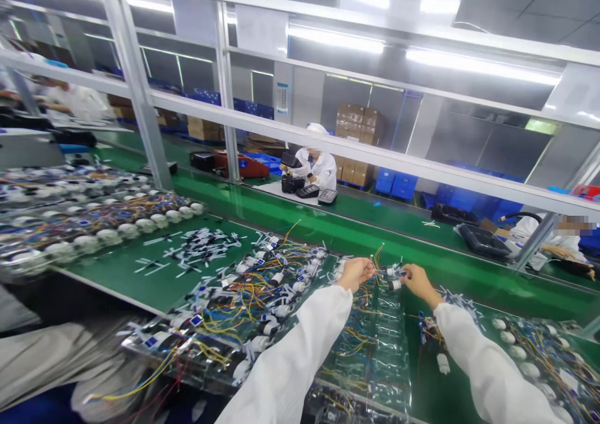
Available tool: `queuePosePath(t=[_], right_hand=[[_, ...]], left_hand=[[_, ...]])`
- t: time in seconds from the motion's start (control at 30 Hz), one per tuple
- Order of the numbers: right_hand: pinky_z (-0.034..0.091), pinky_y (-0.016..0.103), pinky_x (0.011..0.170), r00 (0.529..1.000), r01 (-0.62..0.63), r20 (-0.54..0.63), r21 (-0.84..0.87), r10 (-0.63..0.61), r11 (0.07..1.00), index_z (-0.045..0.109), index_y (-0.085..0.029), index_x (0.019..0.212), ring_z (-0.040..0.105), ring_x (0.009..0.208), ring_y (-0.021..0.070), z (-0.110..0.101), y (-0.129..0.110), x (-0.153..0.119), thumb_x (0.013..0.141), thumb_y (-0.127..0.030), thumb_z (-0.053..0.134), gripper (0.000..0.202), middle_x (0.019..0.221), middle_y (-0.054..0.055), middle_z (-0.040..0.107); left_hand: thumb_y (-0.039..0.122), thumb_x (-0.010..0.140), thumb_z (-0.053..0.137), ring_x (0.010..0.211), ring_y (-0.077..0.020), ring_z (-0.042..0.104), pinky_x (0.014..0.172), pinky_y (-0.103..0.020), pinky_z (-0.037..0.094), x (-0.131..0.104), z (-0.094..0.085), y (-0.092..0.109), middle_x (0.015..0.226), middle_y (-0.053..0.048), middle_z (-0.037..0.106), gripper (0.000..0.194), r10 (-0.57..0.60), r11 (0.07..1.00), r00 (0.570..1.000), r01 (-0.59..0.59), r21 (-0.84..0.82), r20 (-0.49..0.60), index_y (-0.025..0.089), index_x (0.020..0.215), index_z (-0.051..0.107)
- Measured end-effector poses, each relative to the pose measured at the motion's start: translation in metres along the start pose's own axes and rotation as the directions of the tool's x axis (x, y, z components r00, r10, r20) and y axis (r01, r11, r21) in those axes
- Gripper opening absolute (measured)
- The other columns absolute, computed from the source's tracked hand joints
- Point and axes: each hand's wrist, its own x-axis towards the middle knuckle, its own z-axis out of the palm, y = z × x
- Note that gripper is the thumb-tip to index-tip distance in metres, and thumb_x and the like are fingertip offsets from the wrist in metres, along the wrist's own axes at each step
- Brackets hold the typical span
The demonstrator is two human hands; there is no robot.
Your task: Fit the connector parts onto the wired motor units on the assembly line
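Both hands are stretched out over a clear plastic tray with rows of slots. My left hand is closed, its fingertips pinching thin coloured wires. Those wires lead to small white and black parts between the hands, above the tray's far end. My right hand is closed at the right end of these parts, thumb and finger pressed together on them. To the left lies a tray packed with wired parts. A loose wired part rests on the green surface to the right.
Several small white and black strips lie on the green table. More filled trays stand at far left, another tray at right. A metal frame crosses the view. People in white work beyond it.
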Motion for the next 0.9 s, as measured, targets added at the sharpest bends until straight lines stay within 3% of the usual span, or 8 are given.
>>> queuePosePath(t=[0.27, 0.5, 0.7, 0.9], right_hand=[[0.061, 0.046, 0.093, 1.0, 0.019, -0.004, -0.114, -0.02, 0.993, 0.064, -0.017, 0.131, 0.07, 0.11, 0.0247, 0.03, 0.033, 0.027, 0.102, -0.036, 0.068, 0.035, 0.13, 0.01, 0.067], [0.06, 0.047, 0.094, 0.998, 0.057, 0.048, -0.135, -0.051, 0.989, 0.064, -0.017, 0.132, 0.069, 0.112, 0.0252, 0.049, 0.035, 0.029, 0.102, -0.036, 0.068, 0.035, 0.132, 0.01, 0.067], [0.06, 0.047, 0.095, 0.987, 0.094, 0.146, -0.141, -0.073, 0.986, 0.064, -0.017, 0.132, 0.069, 0.112, 0.0255, 0.049, 0.021, 0.035, 0.102, -0.036, 0.068, 0.036, 0.133, 0.011, 0.066], [0.06, 0.046, 0.094, 0.97, 0.1, 0.235, -0.172, -0.058, 0.98, 0.064, -0.016, 0.132, 0.069, 0.112, 0.0255, 0.044, 0.009, 0.036, 0.102, -0.036, 0.069, 0.036, 0.132, 0.012, 0.066]], left_hand=[[0.034, 0.101, 0.069, 0.103, -0.0237, 0.071, 0.086, -0.043, 0.063, 0.05, 0.012, -0.001, 0.125, -0.01, 0.069, 0.033, -0.038, 0.999, 0.999, 0.038, -0.039, -0.001, 0.016, 0.128, 0.065], [0.033, 0.101, 0.069, 0.102, -0.0232, 0.071, 0.085, -0.042, 0.063, 0.082, -0.003, 0.005, 0.125, -0.01, 0.069, 0.032, -0.079, 0.997, 0.997, 0.079, 0.0, -0.021, 0.016, 0.128, 0.065], [0.033, 0.101, 0.068, 0.095, -0.0206, 0.072, 0.08, -0.038, 0.064, 0.081, -0.02, 0.005, 0.118, -0.008, 0.071, 0.029, -0.072, 0.996, 0.997, 0.073, 0.042, -0.018, 0.016, 0.124, 0.066], [0.033, 0.101, 0.068, 0.09, -0.0192, 0.072, 0.077, -0.036, 0.063, 0.068, -0.025, 0.002, 0.113, -0.007, 0.072, 0.026, -0.05, 0.995, 0.999, 0.049, 0.089, 0.016, 0.015, 0.12, 0.067]])
